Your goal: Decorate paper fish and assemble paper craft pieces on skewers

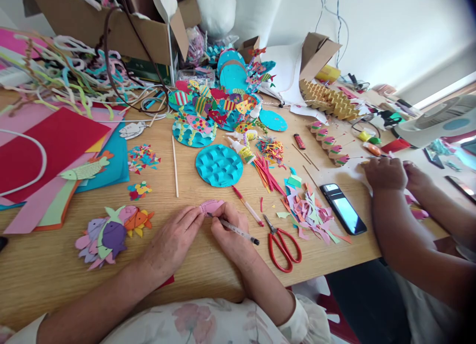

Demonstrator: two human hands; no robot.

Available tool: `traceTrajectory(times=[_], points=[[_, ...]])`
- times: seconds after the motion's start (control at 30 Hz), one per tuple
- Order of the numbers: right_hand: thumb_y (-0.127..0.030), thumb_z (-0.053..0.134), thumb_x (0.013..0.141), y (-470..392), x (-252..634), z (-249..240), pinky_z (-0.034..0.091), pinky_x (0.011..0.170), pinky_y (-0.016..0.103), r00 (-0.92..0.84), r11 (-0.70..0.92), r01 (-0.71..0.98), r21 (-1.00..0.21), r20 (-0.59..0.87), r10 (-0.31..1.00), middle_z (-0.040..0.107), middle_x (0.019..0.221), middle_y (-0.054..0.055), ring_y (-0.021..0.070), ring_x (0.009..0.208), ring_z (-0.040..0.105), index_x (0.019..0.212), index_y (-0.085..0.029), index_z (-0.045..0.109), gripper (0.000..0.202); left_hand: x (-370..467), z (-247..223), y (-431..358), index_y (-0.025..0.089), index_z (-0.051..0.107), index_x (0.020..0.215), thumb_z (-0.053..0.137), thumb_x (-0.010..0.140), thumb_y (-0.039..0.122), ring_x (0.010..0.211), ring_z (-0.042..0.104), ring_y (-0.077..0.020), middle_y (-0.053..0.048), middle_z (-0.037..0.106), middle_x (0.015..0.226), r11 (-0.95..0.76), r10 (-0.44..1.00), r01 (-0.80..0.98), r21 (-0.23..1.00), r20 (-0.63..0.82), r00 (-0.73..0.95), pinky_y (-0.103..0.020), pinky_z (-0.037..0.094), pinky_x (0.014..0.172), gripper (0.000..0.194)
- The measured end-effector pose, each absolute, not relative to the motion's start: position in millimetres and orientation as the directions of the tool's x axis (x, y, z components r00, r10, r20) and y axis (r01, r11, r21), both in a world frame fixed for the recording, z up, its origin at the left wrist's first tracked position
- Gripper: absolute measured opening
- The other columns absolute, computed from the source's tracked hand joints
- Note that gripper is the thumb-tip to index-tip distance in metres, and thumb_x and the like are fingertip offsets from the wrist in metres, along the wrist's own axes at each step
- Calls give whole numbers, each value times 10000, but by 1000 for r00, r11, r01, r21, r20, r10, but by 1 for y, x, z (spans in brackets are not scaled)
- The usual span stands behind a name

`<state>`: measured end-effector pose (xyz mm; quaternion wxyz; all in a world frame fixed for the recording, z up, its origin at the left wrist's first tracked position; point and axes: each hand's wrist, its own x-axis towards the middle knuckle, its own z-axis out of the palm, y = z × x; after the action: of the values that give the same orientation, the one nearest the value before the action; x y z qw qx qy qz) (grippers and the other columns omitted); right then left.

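One pink paper [213, 205] is being held by the left hand [179, 236], a pen [238, 230] being gripped in the right hand [233, 243].

The person wears a white top [159, 329] with a loose, softly creased front and a print of large, faded pink flowers [193, 320] among greyish sprigs. Its left sleeve [36, 331] is plain white; the right sleeve [307, 320] is white too, with a gathered, ruffled end. Left hand [174, 241] and right hand [233, 237] are bare.
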<state>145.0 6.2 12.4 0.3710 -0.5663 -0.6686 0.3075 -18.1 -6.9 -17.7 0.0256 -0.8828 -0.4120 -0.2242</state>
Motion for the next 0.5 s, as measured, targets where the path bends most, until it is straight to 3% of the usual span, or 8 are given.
traceTrajectory(times=[0.5], points=[[-158, 440, 673, 6, 147, 4, 310, 489, 224, -56, 130, 511, -850, 118, 991, 449, 533, -56, 100, 468, 406, 660, -207, 470, 59, -17, -14, -6, 111, 577, 1104, 304, 868, 41, 1040, 547, -216, -103, 606, 1072, -659, 708, 743, 116, 429, 561, -362, 529, 876, 367]])
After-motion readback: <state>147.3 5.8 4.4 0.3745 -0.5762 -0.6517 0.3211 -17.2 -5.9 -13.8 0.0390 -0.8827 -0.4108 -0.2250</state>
